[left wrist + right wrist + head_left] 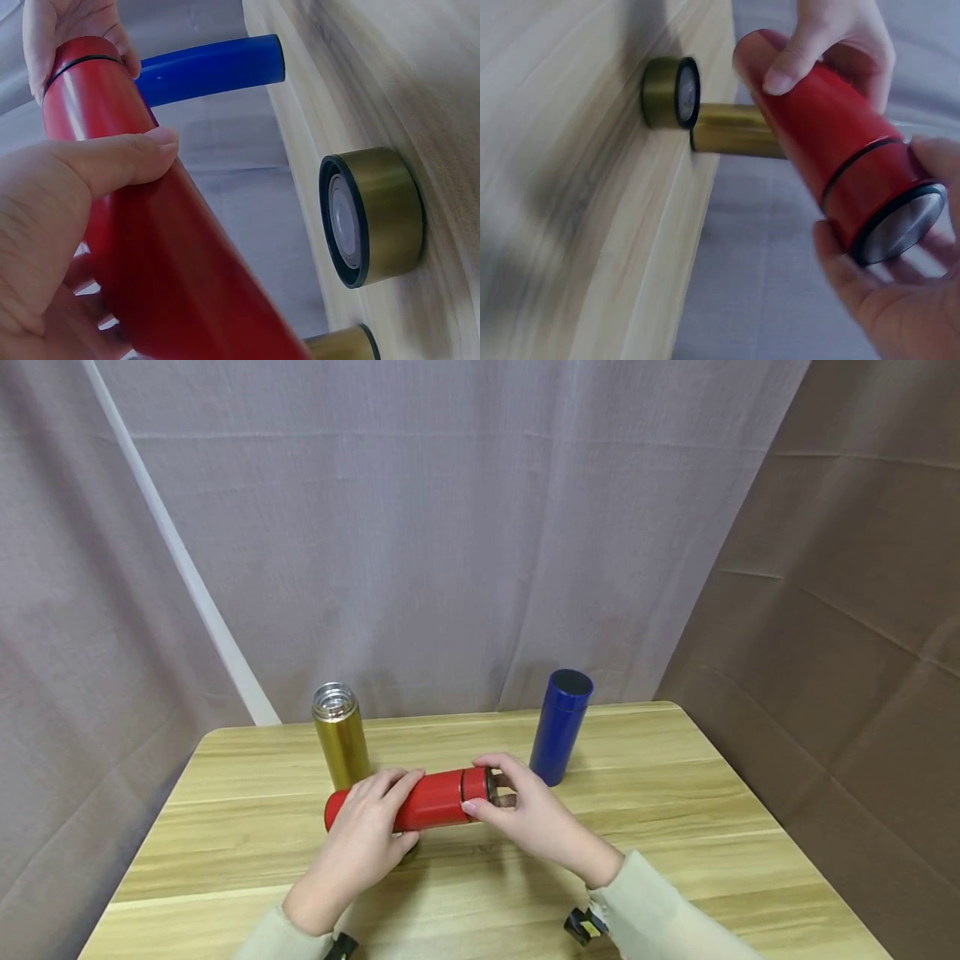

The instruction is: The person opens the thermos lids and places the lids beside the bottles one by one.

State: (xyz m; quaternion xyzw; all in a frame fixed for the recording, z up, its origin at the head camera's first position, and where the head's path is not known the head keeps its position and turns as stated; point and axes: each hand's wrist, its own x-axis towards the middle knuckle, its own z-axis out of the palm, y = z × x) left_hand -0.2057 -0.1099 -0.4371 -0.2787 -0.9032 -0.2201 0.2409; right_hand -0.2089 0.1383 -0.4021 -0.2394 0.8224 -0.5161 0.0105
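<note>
A red thermos (431, 800) lies nearly level above the table, its lidded end to the right. My left hand (369, 822) grips its body, thumb along the near side. The fingers and thumb of my right hand (525, 806) are curled round the red lid (874, 187), which sits on the body with a dark ring at the seam. Below the thermos, a gold lid (375, 217) rests on the table with its inner side up; in the head view it is mostly hidden by the left hand and thermos.
A gold thermos (345, 752) without its lid stands upright at the back left of the wooden table (247, 843). To the right, behind my right hand, stands a blue thermos (558, 731) with its lid on. Grey curtains (450, 543) hang behind the table.
</note>
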